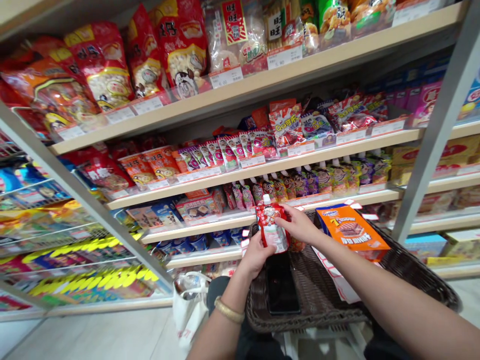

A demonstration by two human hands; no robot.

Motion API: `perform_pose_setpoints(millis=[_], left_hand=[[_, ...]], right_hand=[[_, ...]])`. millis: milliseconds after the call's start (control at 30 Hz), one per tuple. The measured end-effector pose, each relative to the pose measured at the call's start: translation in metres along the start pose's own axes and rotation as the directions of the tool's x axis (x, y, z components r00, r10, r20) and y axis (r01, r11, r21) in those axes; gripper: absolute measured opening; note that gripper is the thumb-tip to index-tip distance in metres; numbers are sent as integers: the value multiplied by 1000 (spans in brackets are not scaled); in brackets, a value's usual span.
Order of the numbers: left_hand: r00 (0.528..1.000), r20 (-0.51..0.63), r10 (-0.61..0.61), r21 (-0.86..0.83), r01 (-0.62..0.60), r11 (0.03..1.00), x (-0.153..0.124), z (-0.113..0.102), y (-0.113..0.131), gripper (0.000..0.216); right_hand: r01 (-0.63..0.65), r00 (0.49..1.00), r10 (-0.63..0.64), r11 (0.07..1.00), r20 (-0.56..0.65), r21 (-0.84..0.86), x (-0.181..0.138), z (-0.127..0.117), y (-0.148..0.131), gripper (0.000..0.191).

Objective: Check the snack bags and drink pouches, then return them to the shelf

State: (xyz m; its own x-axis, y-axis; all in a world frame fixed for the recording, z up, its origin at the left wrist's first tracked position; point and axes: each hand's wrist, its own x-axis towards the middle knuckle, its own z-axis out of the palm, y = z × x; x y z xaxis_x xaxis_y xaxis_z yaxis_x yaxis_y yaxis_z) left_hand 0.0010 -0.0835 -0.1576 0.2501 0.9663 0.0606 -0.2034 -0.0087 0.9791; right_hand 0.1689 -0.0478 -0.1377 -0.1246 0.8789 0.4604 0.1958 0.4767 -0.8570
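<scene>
Pouch (272, 227) of red and white film with a white screw cap on top, held upright in both hands just above the near part of a dark wicker basket (412, 270), in front of the lower snack shelves (262, 165). The left hand (257, 252) is closed on the lower left edge of the pouch, taking it from below. The right hand (298, 225) is closed on the right edge at about mid-height, its fingertips pinching the side. Inside the basket, directly below the pouch, lies a black phone (281, 287), screen up. An orange box (350, 230) leans at the far side, just right of the right hand. A white bag (189, 300) shows below and left of the basket, and a gold bracelet (228, 310) sits on the left wrist. Assessment: the pouch appears light and soft-walled, probably filled with liquid or gel, so the body should yield and bulge under pressure. The glossy film looks slippery. The stiffest parts are judged to be the spout collar and the welded side seams. Hold is best taken there, or with a flat, spread grip across the body, and not with a hard squeeze at the middle. Cap condition cannot be told at this size.
</scene>
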Motion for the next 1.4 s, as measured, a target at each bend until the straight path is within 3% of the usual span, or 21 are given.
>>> perform_pose_setpoints(millis=[200,433,600,700,933,1133,1233,1400], left_hand=[[1000,17,5,13,-5,1000,1,-2,-3,52],[1000,1,26,29,-26,999,0,-2,-3,52],[996,13,-93,-176,94,980,-1,-1,2,52],[994,-11,-111,-272,104,957,2,-1,1,51],[969,154,-193,-67,205,976,-1,0,3,58],[967,193,-164,-24,172,985,-5,2,9,58],[975,183,-125,32,121,992,-5,1,9,60],[999,46,-7,142,0,990,-3,1,6,62]], right_hand=[[-18,1000,18,1000,1,6,-1,1,2,37],[-37,999,36,973,8,229,0,2,1,28],[-73,997,75,951,3,300,4,0,-1,24],[-90,995,99,945,-13,314,5,-2,-2,24],[-98,993,115,944,-35,315,5,-5,-4,19],[-86,996,94,941,-6,326,5,-4,-9,12],[-87,996,83,940,26,329,4,-3,-13,14],[-126,992,117,929,47,348,3,-5,-14,30]])
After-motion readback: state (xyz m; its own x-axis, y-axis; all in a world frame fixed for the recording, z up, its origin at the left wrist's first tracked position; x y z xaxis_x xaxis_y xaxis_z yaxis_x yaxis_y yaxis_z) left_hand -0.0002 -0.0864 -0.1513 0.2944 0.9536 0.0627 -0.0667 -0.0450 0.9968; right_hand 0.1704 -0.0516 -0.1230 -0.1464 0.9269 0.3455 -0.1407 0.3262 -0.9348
